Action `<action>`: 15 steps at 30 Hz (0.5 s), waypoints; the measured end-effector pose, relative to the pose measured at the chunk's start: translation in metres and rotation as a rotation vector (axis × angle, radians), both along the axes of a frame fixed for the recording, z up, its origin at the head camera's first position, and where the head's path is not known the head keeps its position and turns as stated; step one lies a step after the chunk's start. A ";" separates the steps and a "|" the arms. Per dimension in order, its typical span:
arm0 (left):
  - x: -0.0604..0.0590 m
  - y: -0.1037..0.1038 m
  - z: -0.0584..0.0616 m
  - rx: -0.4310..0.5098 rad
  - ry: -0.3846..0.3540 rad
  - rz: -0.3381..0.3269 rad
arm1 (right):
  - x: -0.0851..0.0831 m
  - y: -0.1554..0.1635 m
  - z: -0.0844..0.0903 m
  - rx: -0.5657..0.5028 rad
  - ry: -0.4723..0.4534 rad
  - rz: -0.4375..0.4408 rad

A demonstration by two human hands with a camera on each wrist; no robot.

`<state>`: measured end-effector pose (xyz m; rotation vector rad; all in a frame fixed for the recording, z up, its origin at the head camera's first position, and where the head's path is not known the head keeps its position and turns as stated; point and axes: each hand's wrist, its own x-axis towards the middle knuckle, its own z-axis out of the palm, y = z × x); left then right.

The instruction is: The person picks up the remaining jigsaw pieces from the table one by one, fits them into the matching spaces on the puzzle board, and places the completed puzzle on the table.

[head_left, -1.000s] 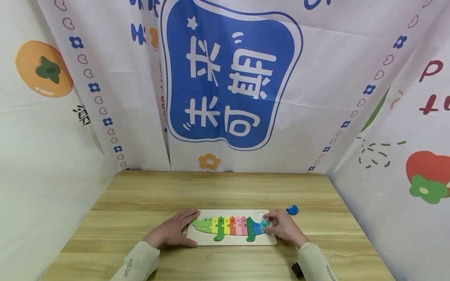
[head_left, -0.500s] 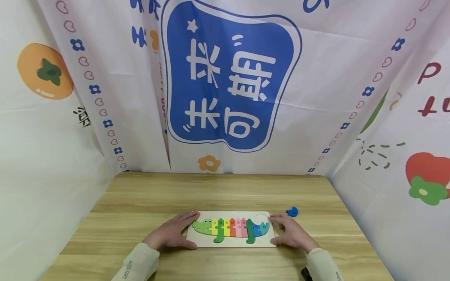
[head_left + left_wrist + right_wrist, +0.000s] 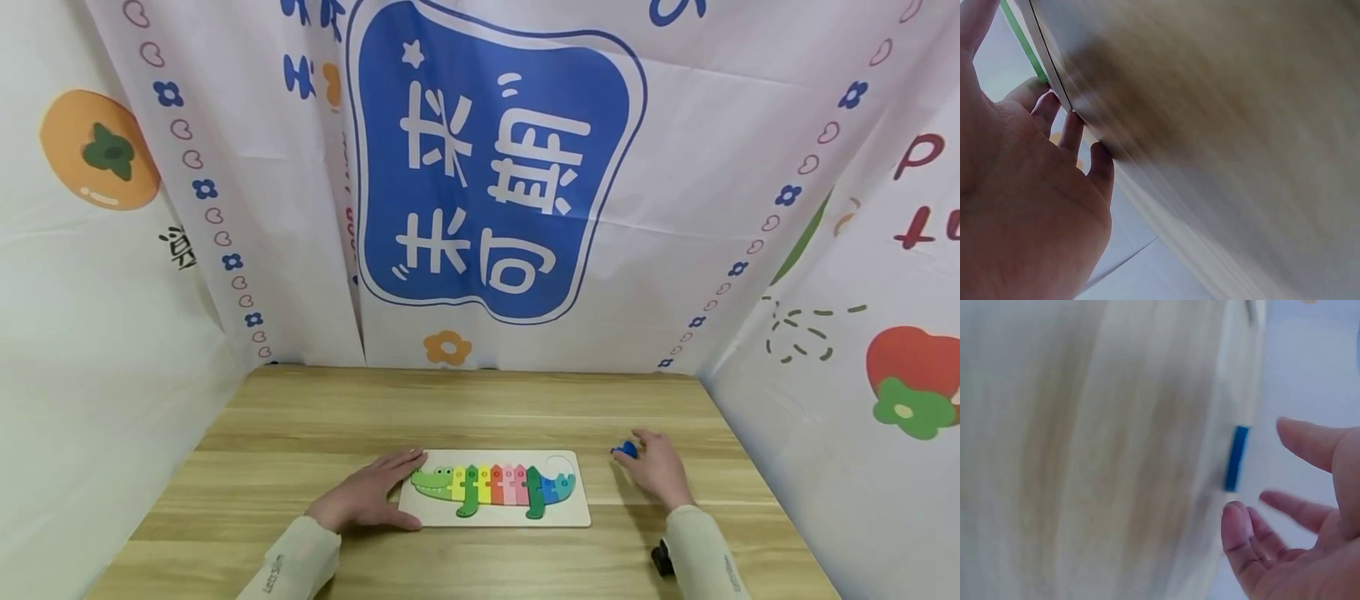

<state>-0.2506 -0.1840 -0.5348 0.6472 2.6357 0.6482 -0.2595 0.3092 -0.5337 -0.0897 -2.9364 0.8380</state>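
A pale wooden puzzle board [image 3: 502, 515] lies flat on the table, bearing a colourful crocodile [image 3: 431, 483] built of interlocking pieces. At its tail end a curled outline [image 3: 558, 464] shows bare wood. My left hand [image 3: 367, 492] rests at the board's left end, thumb near the lower corner and fingers near the upper one; in the left wrist view its fingertips touch the board's edge [image 3: 1040, 50]. Right of the board lies a blue puzzle piece [image 3: 627, 451]. My right hand [image 3: 660, 468] is spread beside it, thumb and fingers apart around the piece [image 3: 1237, 458], with no clear contact.
The wood-grain table [image 3: 465, 408] reaches back to a white printed cloth [image 3: 300, 317], and similar cloths hang at both sides. A small black object [image 3: 662, 557] sits at my right sleeve [image 3: 701, 546].
My right hand has left the tail end and the board's right edge and moved right to the blue piece. My left hand and the board look unmoved.
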 end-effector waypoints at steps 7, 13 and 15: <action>0.001 0.001 0.000 0.012 0.004 -0.006 | -0.009 0.005 -0.002 0.013 -0.039 -0.022; 0.002 0.001 -0.001 0.015 0.007 -0.003 | -0.007 0.005 -0.001 -0.017 -0.025 -0.017; 0.002 0.000 0.000 0.015 0.008 0.000 | -0.007 0.004 0.000 -0.029 -0.019 -0.006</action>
